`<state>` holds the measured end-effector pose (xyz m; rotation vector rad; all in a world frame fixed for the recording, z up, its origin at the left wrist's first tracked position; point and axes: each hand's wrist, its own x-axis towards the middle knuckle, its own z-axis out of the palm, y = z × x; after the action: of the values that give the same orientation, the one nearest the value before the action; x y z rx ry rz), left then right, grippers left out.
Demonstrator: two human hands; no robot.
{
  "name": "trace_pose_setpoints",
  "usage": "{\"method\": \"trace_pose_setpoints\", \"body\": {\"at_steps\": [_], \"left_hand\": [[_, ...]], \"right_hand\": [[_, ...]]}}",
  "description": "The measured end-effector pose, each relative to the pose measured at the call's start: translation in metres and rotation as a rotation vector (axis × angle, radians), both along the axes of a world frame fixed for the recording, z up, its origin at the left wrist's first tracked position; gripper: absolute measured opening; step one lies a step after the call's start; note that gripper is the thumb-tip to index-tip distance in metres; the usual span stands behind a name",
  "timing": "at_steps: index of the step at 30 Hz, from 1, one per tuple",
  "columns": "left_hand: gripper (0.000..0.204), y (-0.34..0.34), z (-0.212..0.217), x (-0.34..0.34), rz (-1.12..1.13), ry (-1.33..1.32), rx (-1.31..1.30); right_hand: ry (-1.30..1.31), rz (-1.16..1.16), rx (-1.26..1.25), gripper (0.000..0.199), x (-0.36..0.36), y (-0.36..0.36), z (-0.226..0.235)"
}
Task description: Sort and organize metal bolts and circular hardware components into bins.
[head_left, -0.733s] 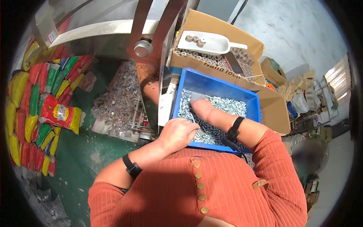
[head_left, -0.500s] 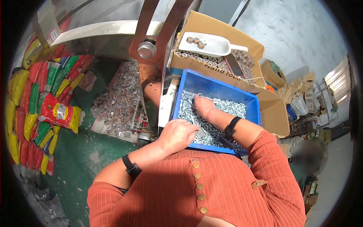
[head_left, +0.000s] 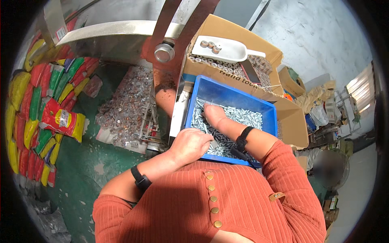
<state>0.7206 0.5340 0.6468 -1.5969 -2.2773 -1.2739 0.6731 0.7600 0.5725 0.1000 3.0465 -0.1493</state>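
A blue plastic bin point(head_left: 235, 91) full of small silvery metal pins or screws point(head_left: 251, 117) stands in front of me. My right hand point(head_left: 214, 115) reaches into its left part, fingers pointing down among the pieces; the fingertips are hidden. By the bin's near left edge, my left hand point(head_left: 189, 145) is closed, thumb and fingers pinched together over the pieces. A small greyish flat bit shows beside those fingertips, too unclear to name. Each wrist wears a black band, and a dark box hangs from the right one, low over the bin.
Behind the bin, a cardboard box point(head_left: 227, 75) holds many small rings and a white scoop point(head_left: 223, 47) with several rings in it. A metal machine frame with a bolt point(head_left: 164, 52) rises at the left. Colourful packets point(head_left: 60, 119) and a heap of bagged parts point(head_left: 123, 109) lie beyond it.
My right hand has shifted slightly left and toward me within the bin. My left hand stays in place. The machine frame appears slightly farther right in the view.
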Motion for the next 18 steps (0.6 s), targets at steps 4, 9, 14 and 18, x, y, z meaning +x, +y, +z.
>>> {"method": "trace_pose_setpoints", "body": {"at_steps": [4, 9, 14, 18], "left_hand": [[0.012, 0.001, 0.000, 0.000, 0.004, -0.007, -0.001], [0.013, 0.000, -0.002, 0.001, -0.003, -0.015, -0.006], [0.013, -0.002, 0.000, 0.000, -0.006, -0.013, -0.031], [0.013, -0.001, 0.001, -0.002, -0.026, -0.006, -0.013]], "right_hand": [[0.003, 0.082, -0.084, 0.027, -0.006, 0.011, -0.004], [-0.042, 0.085, -0.026, 0.028, -0.010, 0.003, -0.003], [-0.076, 0.182, -0.077, 0.028, -0.010, 0.008, 0.004], [0.038, 0.178, -0.212, 0.028, -0.009, 0.026, 0.016]]}}
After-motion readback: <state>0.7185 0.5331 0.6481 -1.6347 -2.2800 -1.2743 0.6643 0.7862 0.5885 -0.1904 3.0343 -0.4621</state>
